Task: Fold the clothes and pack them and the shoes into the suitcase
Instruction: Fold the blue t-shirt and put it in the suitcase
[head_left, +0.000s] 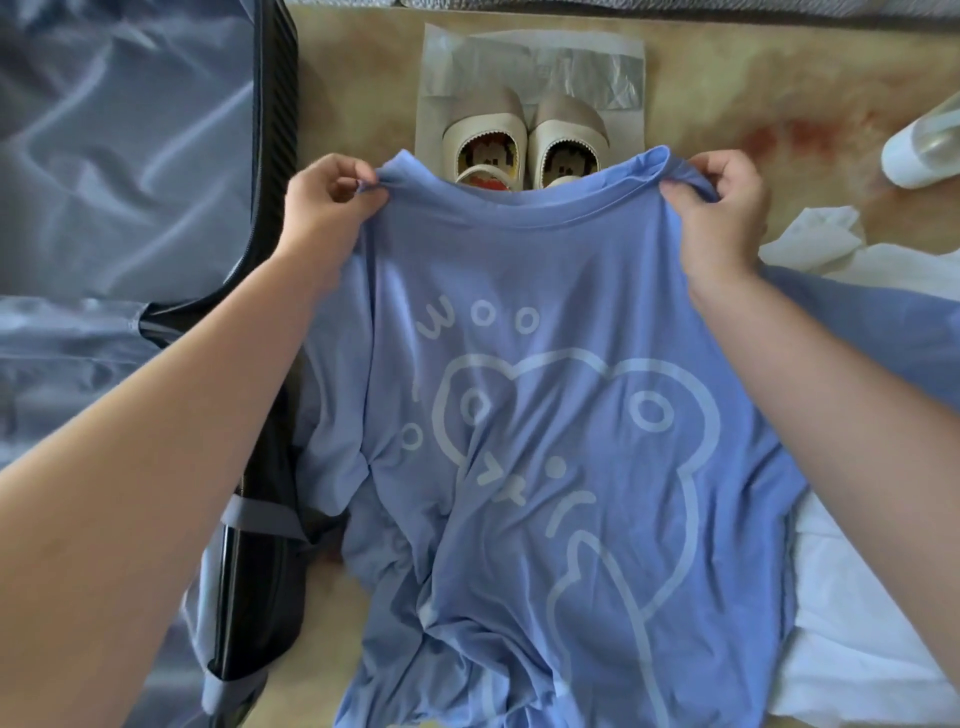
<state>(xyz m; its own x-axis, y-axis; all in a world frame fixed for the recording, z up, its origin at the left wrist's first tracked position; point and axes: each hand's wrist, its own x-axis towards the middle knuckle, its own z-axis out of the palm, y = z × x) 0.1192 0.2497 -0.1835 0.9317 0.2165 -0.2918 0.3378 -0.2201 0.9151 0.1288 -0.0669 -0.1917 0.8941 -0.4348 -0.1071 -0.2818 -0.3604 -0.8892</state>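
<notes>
Blue T-shirt (545, 415) with a pale bear outline print fills the middle of the head view, held up by its shoulders, lower part bunched on the tan surface (753, 104). Left hand (324, 208) pinches the shoulder left of the collar and right hand (722, 218) the shoulder right of it; fingers (349, 169) on both are curled tight on the cloth. Beyond the collar, a pair of beige shoes (524, 150) on a clear plastic bag (571, 62), with the collar hiding their near ends. White garment (857, 597) lies at right, partly under the shirt. Crumpled white tissue (810, 239) and a white bottle (919, 150) sit far right. Open suitcase (130, 182) at left shows grey-blue lining and straps; the shirt sleeve overlaps its black edge.
</notes>
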